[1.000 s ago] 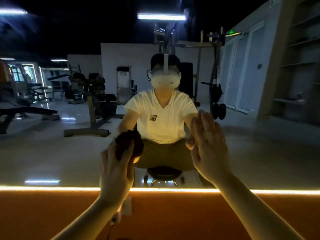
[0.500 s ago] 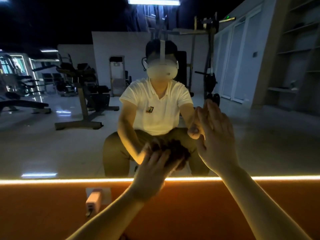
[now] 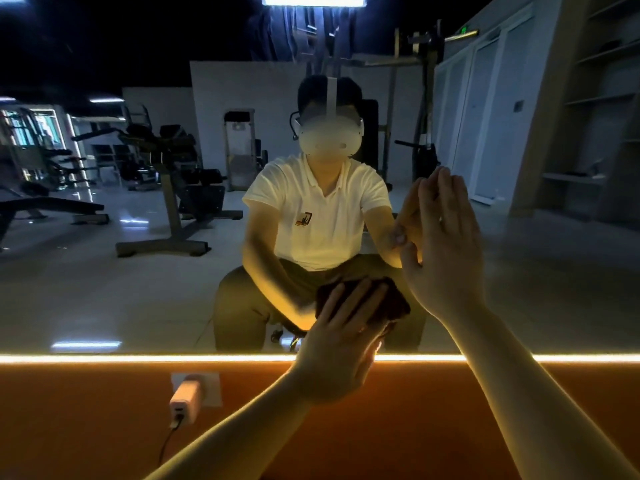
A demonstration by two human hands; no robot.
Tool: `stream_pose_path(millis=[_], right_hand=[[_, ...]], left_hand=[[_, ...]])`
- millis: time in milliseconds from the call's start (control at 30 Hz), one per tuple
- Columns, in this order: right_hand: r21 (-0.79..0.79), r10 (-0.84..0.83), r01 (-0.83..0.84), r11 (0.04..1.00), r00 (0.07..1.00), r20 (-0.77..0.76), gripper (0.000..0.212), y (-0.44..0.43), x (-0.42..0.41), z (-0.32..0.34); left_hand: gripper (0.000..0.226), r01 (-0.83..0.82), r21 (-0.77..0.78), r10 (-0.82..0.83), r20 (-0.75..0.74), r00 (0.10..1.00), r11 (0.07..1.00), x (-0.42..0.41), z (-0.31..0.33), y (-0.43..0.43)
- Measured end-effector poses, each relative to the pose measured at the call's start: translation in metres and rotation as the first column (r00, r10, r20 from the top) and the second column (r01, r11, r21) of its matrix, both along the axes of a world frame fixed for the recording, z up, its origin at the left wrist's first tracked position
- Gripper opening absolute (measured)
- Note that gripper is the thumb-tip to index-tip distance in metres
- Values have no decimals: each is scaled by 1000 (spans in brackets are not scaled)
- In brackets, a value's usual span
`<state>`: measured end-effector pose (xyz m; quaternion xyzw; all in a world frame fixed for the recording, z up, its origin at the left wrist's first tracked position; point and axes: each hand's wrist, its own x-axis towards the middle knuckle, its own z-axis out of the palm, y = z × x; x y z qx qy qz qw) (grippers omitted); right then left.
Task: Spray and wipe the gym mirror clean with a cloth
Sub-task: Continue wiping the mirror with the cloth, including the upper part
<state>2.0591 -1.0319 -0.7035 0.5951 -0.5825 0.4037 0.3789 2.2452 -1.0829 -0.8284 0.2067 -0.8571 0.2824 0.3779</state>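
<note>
The gym mirror (image 3: 104, 289) fills the upper part of the head view and reflects a seated person in a white shirt. My left hand (image 3: 341, 344) presses a dark red cloth (image 3: 393, 301) flat against the glass, low and just above the lit strip. Only the cloth's top and right edge show past my fingers. My right hand (image 3: 446, 244) rests open, palm against the mirror, right of and above the cloth, with nothing in it. No spray bottle is in view.
A glowing light strip (image 3: 138, 358) runs along the mirror's bottom edge. Below it is an orange wall (image 3: 86, 427) with a socket holding a white charger (image 3: 185, 400) and its cable. Reflected gym machines and benches show at the left.
My left hand has slid the cloth rightward and down across the glass, from the left of the reflection to close beside my right hand. The right hand has stayed on the mirror.
</note>
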Motion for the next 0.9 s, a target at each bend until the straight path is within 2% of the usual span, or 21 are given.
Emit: stream_pose_path(millis=[100,200,300,400,433,467,500,567,600,633,667,700,767,900], right_hand=[[7,-4,4,1000,1000,1,71,0,0,-1],[-3,3,-3,1000,1000,17,72,0,0,-1],[-35,25,-25,999,1000,3,76,1,1,-2],[-52,23,-23,998,1000,8,79,2,3,-2],[-40,13,-13,999,1000,8,79,2,3,-1],[-22,4,-4,1000,1000,5,79,3,3,0],[-5,3,-3,1000,1000,4,80,4,2,1],[18,0,0,1000,1000,5,81,8,-1,7],[24,2,-2,1000,1000,4,82,11,-3,13],[23,9,-9,1000,1000,4,82,12,-6,20],[15,19,-19,1000,1000,2,82,13,-8,30],[4,29,-29,1000,1000,0,81,13,-10,40],[-29,43,-44,999,999,-19,79,10,-12,66],[-148,68,-84,985,992,-105,66,-5,-17,117]], left_hand=[[61,-11,-103,20,94,995,995,11,18,-19],[73,-61,-205,68,28,997,977,35,74,-33],[69,-170,-252,120,-205,971,952,52,148,-41],[54,-242,-128,149,-498,854,962,46,195,-48],[53,-237,-102,146,-542,828,966,36,195,-44],[56,-226,-118,133,-525,841,967,25,187,-39],[61,-193,-164,106,-430,896,967,14,171,-35],[75,-97,-287,84,-58,995,953,1,140,-34],[78,-74,-332,119,118,986,940,2,132,-38],[77,-57,-368,148,224,963,928,6,134,-44],[75,-56,-398,176,271,946,916,10,144,-48],[72,-74,-424,211,285,935,903,14,157,-50],[68,-116,-465,243,223,944,878,22,194,-50],[61,-232,-486,238,-50,970,843,44,292,-49]])
